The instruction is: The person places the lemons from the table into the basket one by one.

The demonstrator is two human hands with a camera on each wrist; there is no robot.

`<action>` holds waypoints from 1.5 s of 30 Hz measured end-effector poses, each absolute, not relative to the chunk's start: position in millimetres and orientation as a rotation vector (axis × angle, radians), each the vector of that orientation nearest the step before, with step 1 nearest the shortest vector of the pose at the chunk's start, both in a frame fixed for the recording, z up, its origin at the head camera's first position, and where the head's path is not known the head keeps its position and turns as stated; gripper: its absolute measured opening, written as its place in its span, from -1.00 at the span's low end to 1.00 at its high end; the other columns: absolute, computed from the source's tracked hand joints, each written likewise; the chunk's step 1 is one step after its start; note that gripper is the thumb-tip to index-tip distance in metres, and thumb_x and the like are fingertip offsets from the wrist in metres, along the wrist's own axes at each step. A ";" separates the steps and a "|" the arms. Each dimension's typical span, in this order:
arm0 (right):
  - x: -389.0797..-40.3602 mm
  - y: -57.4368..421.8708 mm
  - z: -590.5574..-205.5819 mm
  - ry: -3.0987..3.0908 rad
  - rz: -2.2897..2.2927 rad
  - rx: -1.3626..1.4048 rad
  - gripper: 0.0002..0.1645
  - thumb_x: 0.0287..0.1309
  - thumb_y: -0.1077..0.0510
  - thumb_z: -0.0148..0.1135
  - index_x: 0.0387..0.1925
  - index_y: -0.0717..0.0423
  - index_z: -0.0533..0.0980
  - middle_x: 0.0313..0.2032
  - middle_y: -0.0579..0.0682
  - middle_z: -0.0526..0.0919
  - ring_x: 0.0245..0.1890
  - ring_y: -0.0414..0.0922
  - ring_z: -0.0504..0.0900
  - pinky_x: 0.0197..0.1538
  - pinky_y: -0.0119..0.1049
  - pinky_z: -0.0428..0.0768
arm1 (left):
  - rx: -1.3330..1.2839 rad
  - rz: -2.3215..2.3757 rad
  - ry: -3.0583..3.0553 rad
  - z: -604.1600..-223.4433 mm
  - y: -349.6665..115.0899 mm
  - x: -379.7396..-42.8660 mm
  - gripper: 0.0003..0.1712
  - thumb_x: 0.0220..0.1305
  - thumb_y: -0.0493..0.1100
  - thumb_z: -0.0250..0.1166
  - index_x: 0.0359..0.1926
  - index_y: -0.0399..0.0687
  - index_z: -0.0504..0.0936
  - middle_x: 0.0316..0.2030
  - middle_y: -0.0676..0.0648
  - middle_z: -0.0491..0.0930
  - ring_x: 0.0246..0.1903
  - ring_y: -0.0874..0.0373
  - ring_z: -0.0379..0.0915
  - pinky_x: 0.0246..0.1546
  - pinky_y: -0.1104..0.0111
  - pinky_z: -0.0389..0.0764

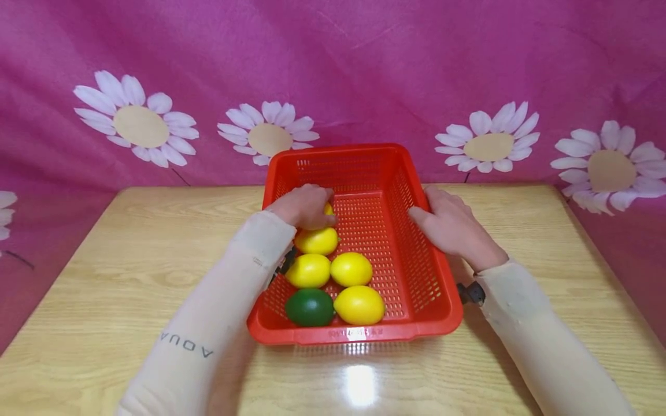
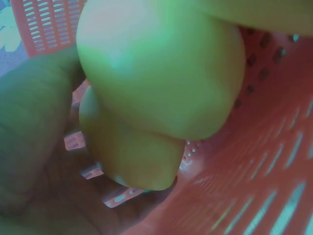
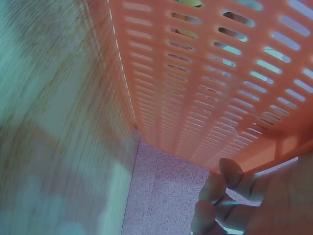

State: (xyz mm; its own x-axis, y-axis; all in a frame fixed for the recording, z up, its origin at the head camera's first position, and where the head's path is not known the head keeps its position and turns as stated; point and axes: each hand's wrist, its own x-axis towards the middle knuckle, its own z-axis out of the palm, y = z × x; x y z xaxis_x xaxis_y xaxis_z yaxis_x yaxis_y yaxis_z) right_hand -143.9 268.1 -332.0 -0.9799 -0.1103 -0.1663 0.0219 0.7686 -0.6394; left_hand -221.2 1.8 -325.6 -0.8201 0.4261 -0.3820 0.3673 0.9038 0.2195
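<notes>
A red perforated plastic basket [image 1: 385, 231] stands on the table. Inside, my left hand [image 1: 307, 206] curls round a yellow lemon [image 1: 328, 209] near the far left, mostly hidden by the hand. In the left wrist view that lemon [image 2: 134, 156] sits between thumb and fingers, behind a nearer lemon [image 2: 161, 68]. Several more lemons [image 1: 351, 269] lie toward the near left, beside a dark green oval fruit [image 1: 309, 307] in the near left corner. My right hand [image 1: 452, 222] grips the basket's right rim, its thumb on the inner side and its fingers outside.
Under the basket is a light wood-grain table [image 1: 156, 248]. Behind it hangs a magenta cloth [image 1: 364, 69] printed with large white daisies. A small dark wrist device [image 1: 470, 293] sits by the right cuff, close to the basket's side.
</notes>
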 end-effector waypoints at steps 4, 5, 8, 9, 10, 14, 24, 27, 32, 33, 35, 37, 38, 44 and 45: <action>-144.9 268.3 -330.7 2.793 -0.982 -0.073 -0.36 0.48 -0.08 -0.08 0.44 0.12 0.24 -0.07 0.21 0.59 -0.45 -0.09 0.75 -0.39 -0.22 0.76 | 0.578 0.184 2.648 -323.5 2.8 -221.8 -0.42 0.37 0.10 0.34 0.31 0.01 0.50 0.11 -0.10 0.60 0.09 -0.04 0.49 0.24 0.12 0.61; -145.0 268.3 -330.7 2.793 -0.981 -0.073 -0.36 0.48 -0.08 -0.08 0.44 0.12 0.24 -0.07 0.21 0.59 -0.45 -0.10 0.75 -0.39 -0.22 0.76 | 0.580 0.186 2.651 -323.3 2.8 -221.5 -0.43 0.37 0.09 0.34 0.30 0.01 0.51 0.11 -0.10 0.60 0.09 -0.04 0.49 0.24 0.12 0.61; -145.2 268.1 -331.2 2.790 -0.984 -0.076 -0.37 0.49 -0.08 -0.07 0.43 0.13 0.25 -0.07 0.21 0.60 -0.45 -0.10 0.75 -0.39 -0.22 0.76 | 0.587 0.189 2.662 -323.6 2.4 -221.1 -0.46 0.37 0.07 0.34 0.27 -0.01 0.53 0.10 -0.11 0.60 0.09 -0.04 0.49 0.26 0.11 0.61; -145.1 268.1 -331.2 2.788 -0.987 -0.076 -0.37 0.49 -0.08 -0.07 0.43 0.13 0.25 -0.07 0.21 0.60 -0.46 -0.10 0.75 -0.39 -0.22 0.76 | 0.588 0.192 2.664 -323.8 2.3 -221.0 -0.46 0.37 0.07 0.34 0.27 -0.02 0.53 0.10 -0.11 0.60 0.09 -0.04 0.49 0.26 0.11 0.61; -145.1 268.1 -331.3 2.789 -0.984 -0.076 -0.37 0.49 -0.08 -0.07 0.43 0.13 0.25 -0.07 0.21 0.60 -0.46 -0.10 0.75 -0.39 -0.22 0.76 | 0.587 0.194 2.664 -323.9 2.3 -220.9 -0.46 0.37 0.07 0.33 0.28 -0.02 0.52 0.11 -0.11 0.60 0.09 -0.04 0.50 0.27 0.11 0.61; -145.1 267.7 -331.5 2.798 -0.971 -0.072 -0.38 0.49 -0.08 -0.07 0.42 0.13 0.26 -0.07 0.20 0.59 -0.44 -0.10 0.75 -0.38 -0.22 0.76 | 0.586 0.179 2.663 -324.2 2.7 -221.7 -0.40 0.38 0.08 0.31 0.35 -0.01 0.49 0.17 -0.11 0.59 0.13 -0.05 0.48 0.31 0.10 0.58; -144.1 267.4 -330.9 2.840 -0.943 -0.079 -0.41 0.47 -0.08 -0.05 0.37 0.13 0.31 -0.08 0.19 0.60 -0.43 -0.09 0.73 -0.37 -0.23 0.74 | 0.613 0.147 2.682 -322.9 2.6 -221.7 -0.34 0.40 0.08 0.28 0.42 -0.05 0.44 0.27 -0.14 0.54 0.23 -0.06 0.42 0.44 0.07 0.46; -144.0 267.5 -331.4 2.846 -0.936 -0.082 -0.41 0.47 -0.09 -0.05 0.37 0.12 0.32 -0.08 0.18 0.60 -0.41 -0.10 0.73 -0.37 -0.24 0.73 | 0.634 0.131 2.702 -322.9 2.4 -221.8 -0.37 0.39 0.07 0.27 0.39 -0.06 0.47 0.25 -0.14 0.56 0.21 -0.07 0.44 0.42 0.06 0.48; -143.5 267.3 -331.1 2.835 -0.953 -0.073 -0.42 0.46 -0.08 -0.05 0.35 0.12 0.32 -0.09 0.18 0.60 -0.40 -0.07 0.73 -0.38 -0.24 0.74 | 0.646 0.118 2.742 -322.3 2.4 -222.0 -0.34 0.39 0.08 0.26 0.42 -0.06 0.44 0.28 -0.15 0.55 0.23 -0.09 0.45 0.40 0.02 0.49; -143.5 267.0 -331.1 2.839 -0.954 -0.076 -0.43 0.46 -0.07 -0.05 0.35 0.12 0.32 -0.09 0.18 0.60 -0.40 -0.07 0.73 -0.38 -0.24 0.74 | 0.649 0.114 2.750 -322.2 2.5 -222.0 -0.32 0.39 0.08 0.26 0.44 -0.06 0.43 0.30 -0.15 0.54 0.24 -0.09 0.45 0.41 0.01 0.48; -143.9 266.8 -331.6 2.851 -0.946 -0.085 -0.45 0.46 -0.07 -0.04 0.32 0.12 0.34 -0.11 0.17 0.61 -0.39 -0.07 0.72 -0.38 -0.25 0.73 | 0.649 0.115 2.764 -322.3 2.4 -222.1 -0.30 0.39 0.09 0.27 0.46 -0.05 0.41 0.31 -0.15 0.54 0.25 -0.09 0.45 0.41 0.01 0.48; -144.5 266.5 -332.5 2.864 -0.939 -0.099 -0.48 0.45 -0.06 -0.03 0.28 0.12 0.36 -0.13 0.16 0.62 -0.40 -0.06 0.72 -0.37 -0.25 0.73 | 0.658 0.107 2.782 -322.1 2.2 -221.8 -0.30 0.39 0.10 0.26 0.46 -0.06 0.41 0.30 -0.16 0.55 0.24 -0.09 0.45 0.40 -0.01 0.48; -144.5 266.3 -332.8 2.870 -0.937 -0.103 -0.49 0.45 -0.06 -0.03 0.26 0.12 0.37 -0.14 0.16 0.62 -0.41 -0.06 0.72 -0.37 -0.25 0.73 | 0.667 0.103 2.793 -322.0 2.2 -221.6 -0.29 0.39 0.10 0.26 0.46 -0.07 0.41 0.30 -0.16 0.55 0.23 -0.09 0.46 0.39 -0.02 0.49; -144.7 267.0 -334.5 2.883 -0.936 -0.114 -0.53 0.44 -0.04 -0.03 0.22 0.12 0.40 -0.17 0.15 0.63 -0.44 -0.09 0.72 -0.38 -0.25 0.72 | 0.747 0.085 2.871 -320.1 4.1 -220.0 -0.34 0.41 0.08 0.22 0.42 -0.10 0.45 0.22 -0.19 0.61 0.15 -0.13 0.54 0.31 -0.04 0.54; -144.6 267.4 -334.7 2.880 -0.943 -0.115 -0.53 0.45 -0.04 -0.04 0.22 0.12 0.39 -0.17 0.16 0.63 -0.44 -0.09 0.73 -0.39 -0.25 0.73 | 0.756 0.084 2.878 -319.5 4.8 -219.6 -0.35 0.42 0.08 0.22 0.42 -0.10 0.45 0.22 -0.19 0.61 0.15 -0.14 0.54 0.30 -0.05 0.54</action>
State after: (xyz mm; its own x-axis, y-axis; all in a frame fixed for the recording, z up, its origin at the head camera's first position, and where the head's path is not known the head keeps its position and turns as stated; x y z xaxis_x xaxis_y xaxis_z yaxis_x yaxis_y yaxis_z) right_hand -144.6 267.4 -334.7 -0.9912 -0.1058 -0.0798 -0.0382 0.8043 -0.5930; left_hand -219.6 4.8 -319.5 -0.8584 0.4921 -0.1447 0.4829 0.8704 0.0958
